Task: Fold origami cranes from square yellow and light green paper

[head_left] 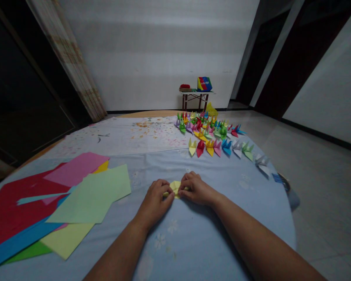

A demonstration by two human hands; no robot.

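Observation:
A small folded piece of yellow origami paper (176, 188) lies low over the blue tablecloth, between my two hands. My left hand (158, 195) grips its left side with curled fingers and thumb. On the opposite side my right hand (194, 188) pinches the paper, its fingers bent over the edge. Creases show in the middle of the paper; its outer ends are hidden under my fingers. Beyond my hands stands a row of folded paper cranes, among them a red crane (200, 148) and a blue crane (226, 148).
To the left lie overlapping coloured sheets, a pale green sheet (90, 199) on top and a red sheet (14, 199) below. Many more cranes crowd the round table's (222, 242) far right. A small stand (195, 93) with a colourful box (204, 84) is by the wall.

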